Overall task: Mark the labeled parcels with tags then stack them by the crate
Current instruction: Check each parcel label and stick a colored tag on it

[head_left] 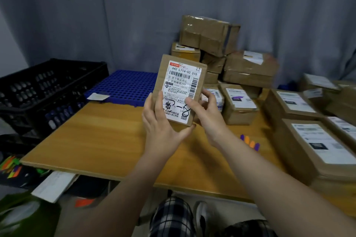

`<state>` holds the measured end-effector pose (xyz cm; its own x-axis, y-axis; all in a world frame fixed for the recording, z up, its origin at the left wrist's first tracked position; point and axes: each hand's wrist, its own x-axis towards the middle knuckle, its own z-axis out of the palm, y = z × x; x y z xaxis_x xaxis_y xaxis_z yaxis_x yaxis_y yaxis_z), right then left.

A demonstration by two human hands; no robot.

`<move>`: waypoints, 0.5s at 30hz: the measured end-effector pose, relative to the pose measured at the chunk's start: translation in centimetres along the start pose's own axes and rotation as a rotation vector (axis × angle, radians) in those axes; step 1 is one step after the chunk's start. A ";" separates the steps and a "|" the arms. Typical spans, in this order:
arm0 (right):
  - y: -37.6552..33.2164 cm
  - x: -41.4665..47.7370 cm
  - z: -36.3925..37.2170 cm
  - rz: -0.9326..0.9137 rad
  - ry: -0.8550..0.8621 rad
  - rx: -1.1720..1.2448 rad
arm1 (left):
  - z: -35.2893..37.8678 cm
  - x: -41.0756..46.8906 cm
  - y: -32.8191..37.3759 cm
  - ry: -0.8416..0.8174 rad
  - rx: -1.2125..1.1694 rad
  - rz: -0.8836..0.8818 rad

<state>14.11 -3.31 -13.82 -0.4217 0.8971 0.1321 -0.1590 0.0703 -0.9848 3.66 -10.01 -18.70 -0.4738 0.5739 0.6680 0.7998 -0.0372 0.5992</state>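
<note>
Both hands hold a small labeled parcel (181, 81) upright above the middle of a wooden table (96, 140). The left hand (159, 123) grips its lower left edge and the right hand (205, 110) its lower right side (thumbs across the label). A black crate (48, 90) stands far left, stacked parcels (210, 34) sit far right, and coloured tags (249, 142) lie on the table's right.

One wide-angle view only, from a camera worn on the person's head. It looks forward and down across the light wooden tabletop (96, 140) toward a grey curtain (269, 5). Two bare forearms (269, 179) enter from the bottom edge, and the small brown cardboard parcel (179, 90) sits mid-frame, close to the lens.
</note>
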 end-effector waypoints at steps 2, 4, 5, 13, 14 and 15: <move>-0.7 -0.3 -1.9 -0.026 0.002 -0.008 | 1.1 -0.3 1.6 -0.010 -0.025 0.022; -1.3 -0.6 -3.5 -0.048 0.017 -0.012 | 2.0 -0.7 3.0 -0.015 -0.044 0.032; -1.4 -0.7 -4.3 -0.055 0.030 -0.013 | 2.4 -0.9 3.6 -0.019 -0.050 0.037; -1.4 -1.3 -8.9 -0.055 0.071 0.034 | 4.7 -1.9 6.2 -0.091 -0.049 0.115; -1.2 -1.3 -9.0 -0.052 0.078 0.040 | 4.9 -1.9 6.2 -0.100 -0.053 0.120; -1.1 -1.4 -9.2 -0.048 0.085 0.047 | 5.0 -2.0 6.2 -0.111 -0.061 0.123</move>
<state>23.07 -0.63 -13.95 -0.3354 0.9272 0.1666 -0.2195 0.0951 -0.9710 11.44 -7.31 -18.48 -0.3275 0.6487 0.6870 0.8239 -0.1598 0.5437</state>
